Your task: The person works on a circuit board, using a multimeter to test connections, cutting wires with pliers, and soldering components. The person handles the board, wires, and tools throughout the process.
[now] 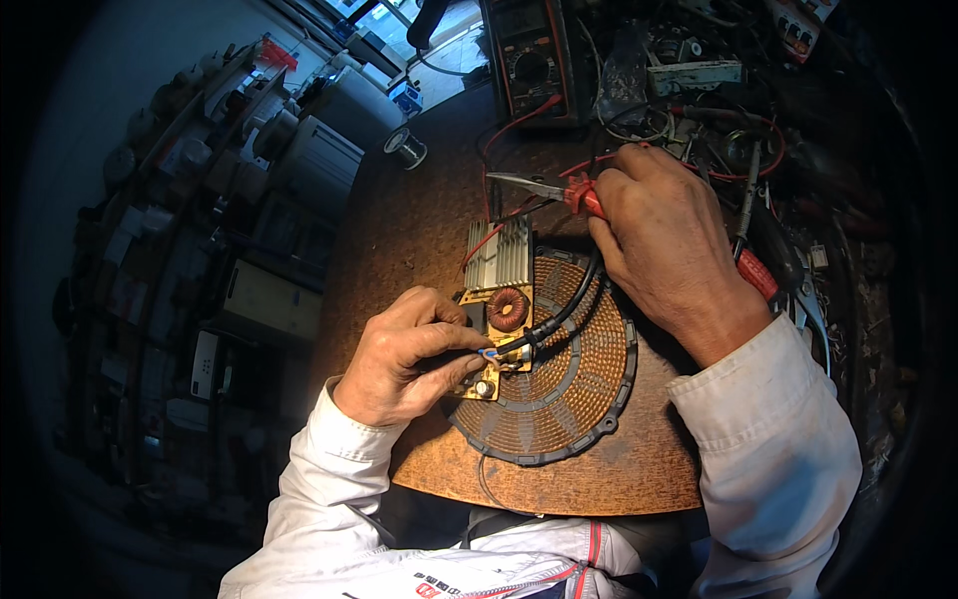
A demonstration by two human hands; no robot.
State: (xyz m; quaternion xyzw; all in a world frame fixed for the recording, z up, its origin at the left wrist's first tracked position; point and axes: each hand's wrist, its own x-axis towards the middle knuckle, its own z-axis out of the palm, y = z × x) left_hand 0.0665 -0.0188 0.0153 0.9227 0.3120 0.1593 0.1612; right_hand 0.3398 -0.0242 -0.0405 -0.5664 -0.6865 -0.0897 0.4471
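My left hand (pixel 409 354) pinches the stripped end of a black cable (pixel 514 342), where blue and pale inner wires show, over a yellow circuit board (pixel 484 384). The board carries a finned metal heatsink (pixel 497 255) and a copper-wound ring coil (pixel 507 309), and lies on a round copper induction coil (pixel 564 404) with a dark frame. My right hand (pixel 654 240) grips red-handled pliers (pixel 584 195) above the coil's upper right, their metal jaws pointing left. Thin red leads run past the heatsink, though their far ends are hard to make out.
A multimeter (pixel 529 60) stands at the back of the wooden bench (pixel 364 250), with a solder spool (pixel 404 150) to its lower left. Tangled leads, tools and a small box (pixel 694 78) crowd the right side. Shelves (pixel 180 170) with mixed items line the left, beyond the bench.
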